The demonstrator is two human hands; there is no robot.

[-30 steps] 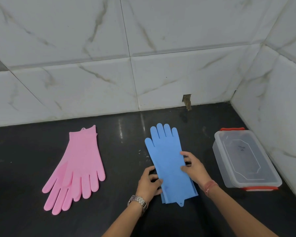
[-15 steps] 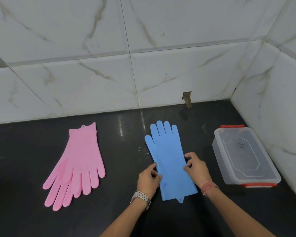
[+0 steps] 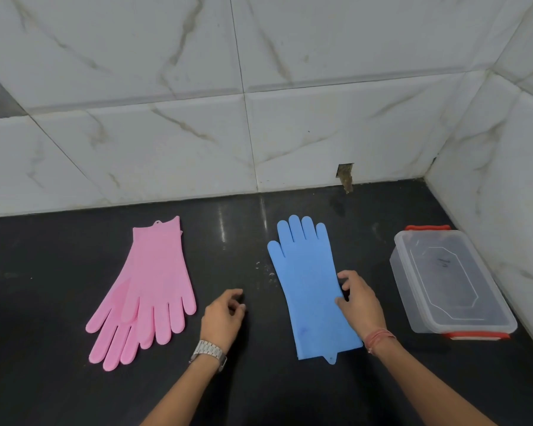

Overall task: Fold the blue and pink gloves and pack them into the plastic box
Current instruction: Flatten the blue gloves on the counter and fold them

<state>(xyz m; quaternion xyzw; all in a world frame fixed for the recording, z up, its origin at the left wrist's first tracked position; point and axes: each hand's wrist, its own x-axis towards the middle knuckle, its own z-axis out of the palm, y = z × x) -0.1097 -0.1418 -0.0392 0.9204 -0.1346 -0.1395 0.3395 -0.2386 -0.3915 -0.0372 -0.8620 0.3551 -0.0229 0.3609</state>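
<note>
The blue gloves [image 3: 311,287] lie flat, stacked, on the dark counter, fingers pointing to the wall. My right hand [image 3: 359,302] rests on their right edge at mid-length, fingertips touching the rubber. My left hand [image 3: 223,315] hovers over bare counter between the two pairs, fingers loosely curled and holding nothing. The pink gloves [image 3: 153,290] lie stacked at the left, fingers pointing towards me. The clear plastic box [image 3: 450,284] with red clips stands at the right, its lid on.
The black counter [image 3: 59,272] meets marble-tiled walls at the back and right, where the box sits close to the corner wall. A small hole in the tile [image 3: 345,175] shows at the back. A metal watch [image 3: 208,353] is on my left wrist.
My left hand has come off the blue gloves' left edge and moved left over the bare counter. My right hand stays on the gloves' right edge. The gloves lie unchanged.
</note>
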